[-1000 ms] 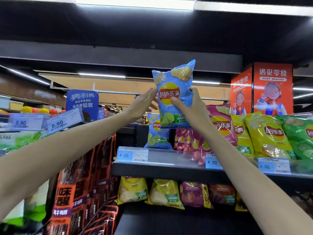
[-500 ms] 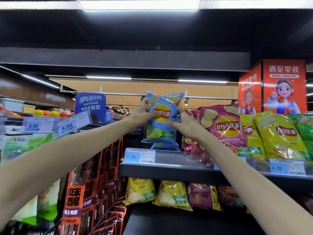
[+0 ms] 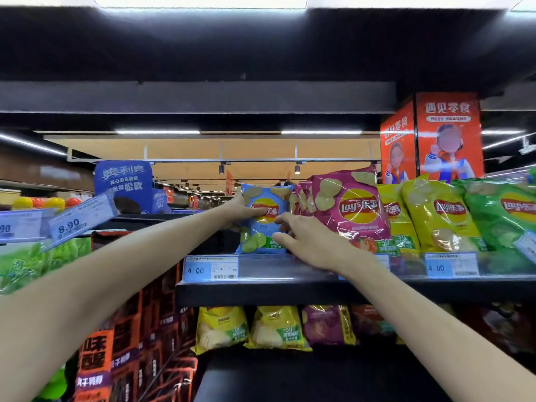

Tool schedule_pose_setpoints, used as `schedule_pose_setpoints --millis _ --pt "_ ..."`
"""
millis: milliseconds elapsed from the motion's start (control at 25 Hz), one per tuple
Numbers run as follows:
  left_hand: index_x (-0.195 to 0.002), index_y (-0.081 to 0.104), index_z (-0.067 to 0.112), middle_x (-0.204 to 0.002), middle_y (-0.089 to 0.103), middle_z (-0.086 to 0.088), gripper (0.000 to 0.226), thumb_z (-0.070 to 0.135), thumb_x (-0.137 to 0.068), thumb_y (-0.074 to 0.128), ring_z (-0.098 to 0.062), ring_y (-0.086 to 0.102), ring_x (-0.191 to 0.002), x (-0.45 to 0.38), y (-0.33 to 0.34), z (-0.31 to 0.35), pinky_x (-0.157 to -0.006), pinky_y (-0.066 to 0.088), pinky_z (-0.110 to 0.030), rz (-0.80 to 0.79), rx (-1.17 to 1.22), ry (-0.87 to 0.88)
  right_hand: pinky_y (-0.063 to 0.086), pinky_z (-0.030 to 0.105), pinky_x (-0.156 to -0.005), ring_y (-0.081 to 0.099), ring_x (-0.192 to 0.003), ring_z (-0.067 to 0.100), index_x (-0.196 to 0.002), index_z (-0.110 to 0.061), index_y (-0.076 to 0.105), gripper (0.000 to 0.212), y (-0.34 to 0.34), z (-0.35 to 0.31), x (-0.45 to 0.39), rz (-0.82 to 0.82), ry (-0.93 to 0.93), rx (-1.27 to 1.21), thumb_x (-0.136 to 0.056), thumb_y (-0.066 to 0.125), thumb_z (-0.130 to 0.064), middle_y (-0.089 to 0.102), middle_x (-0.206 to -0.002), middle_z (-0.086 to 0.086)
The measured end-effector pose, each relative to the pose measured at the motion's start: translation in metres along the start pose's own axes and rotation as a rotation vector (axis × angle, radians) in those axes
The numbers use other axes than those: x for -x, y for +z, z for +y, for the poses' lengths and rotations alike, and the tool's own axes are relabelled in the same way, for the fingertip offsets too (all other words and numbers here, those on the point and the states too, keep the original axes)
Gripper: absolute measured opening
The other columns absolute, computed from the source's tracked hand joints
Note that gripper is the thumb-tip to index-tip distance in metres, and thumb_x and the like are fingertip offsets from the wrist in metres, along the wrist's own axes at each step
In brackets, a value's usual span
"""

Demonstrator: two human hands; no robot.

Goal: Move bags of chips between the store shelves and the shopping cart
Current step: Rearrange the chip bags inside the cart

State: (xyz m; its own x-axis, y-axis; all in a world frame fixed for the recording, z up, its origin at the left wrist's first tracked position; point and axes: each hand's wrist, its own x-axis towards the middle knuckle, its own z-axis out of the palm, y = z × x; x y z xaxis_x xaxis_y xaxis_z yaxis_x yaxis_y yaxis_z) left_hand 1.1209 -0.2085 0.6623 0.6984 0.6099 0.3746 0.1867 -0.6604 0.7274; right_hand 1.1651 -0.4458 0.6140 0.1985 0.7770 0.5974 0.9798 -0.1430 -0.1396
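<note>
A blue Lay's chip bag stands upright at the left end of the upper shelf, its bottom on the shelf behind the price rail. My left hand grips the bag's upper left edge, thumb across the front. My right hand holds its right edge, thumb on the front and fingers reaching between it and the pink Lay's bags. No shopping cart is in view.
Yellow bags and green bags fill the upper shelf to the right. More chip bags lie on the shelf below. An orange snack sign stands at the upper right, and a price tag juts out at the left.
Both hands have lowered the blue bag from above the shelf down onto it, in front of the other blue bag. The camera has moved closer.
</note>
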Motion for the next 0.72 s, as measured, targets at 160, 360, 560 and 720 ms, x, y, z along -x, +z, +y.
schedule_pose_setpoints --millis 160,360,560,720 --pt "-0.121 0.054 0.017 -0.113 0.064 -0.006 0.063 0.06 -0.079 0.072 -0.023 0.063 -0.098 0.01 -0.007 -0.004 -0.068 0.056 -0.033 -0.002 -0.092 -0.028 0.045 0.031 -0.092 0.057 -0.117 0.022 -0.139 -0.012 0.049 0.042 -0.002 0.005 0.011 0.029 0.005 -0.002 -0.102 0.048 -0.033 0.059 -0.132 0.008" --pt "-0.119 0.05 0.017 -0.111 0.057 -0.007 0.056 0.058 -0.085 0.066 -0.022 0.058 -0.097 0.055 -0.021 0.007 -0.075 0.051 -0.032 0.057 -0.378 -0.003 0.049 0.039 -0.094 0.058 -0.114 0.023 -0.133 -0.013 0.053 0.039 -0.004 -0.002 0.024 0.104 -0.034 0.075 -0.101 0.052 -0.034 0.062 -0.127 0.006" --pt "-0.133 0.053 0.019 -0.132 0.059 -0.005 0.049 0.041 -0.092 0.064 -0.023 0.056 -0.116 0.143 -0.028 0.038 -0.087 0.049 -0.035 0.207 -0.79 0.281 0.049 0.035 -0.086 0.059 -0.111 0.024 -0.131 -0.015 0.053 0.035 -0.016 -0.016 0.05 0.203 -0.124 0.129 -0.101 0.05 -0.033 0.06 -0.124 0.004" --pt "-0.125 0.055 0.022 -0.121 0.056 0.001 0.035 0.038 -0.093 0.059 -0.022 0.057 -0.109 0.235 -0.018 0.034 -0.084 0.051 -0.043 0.326 -0.86 0.408 0.049 0.038 -0.081 0.057 -0.111 0.024 -0.124 -0.019 0.054 0.029 -0.011 -0.048 0.086 0.267 -0.253 0.056 -0.101 0.049 -0.035 0.059 -0.12 0.002"
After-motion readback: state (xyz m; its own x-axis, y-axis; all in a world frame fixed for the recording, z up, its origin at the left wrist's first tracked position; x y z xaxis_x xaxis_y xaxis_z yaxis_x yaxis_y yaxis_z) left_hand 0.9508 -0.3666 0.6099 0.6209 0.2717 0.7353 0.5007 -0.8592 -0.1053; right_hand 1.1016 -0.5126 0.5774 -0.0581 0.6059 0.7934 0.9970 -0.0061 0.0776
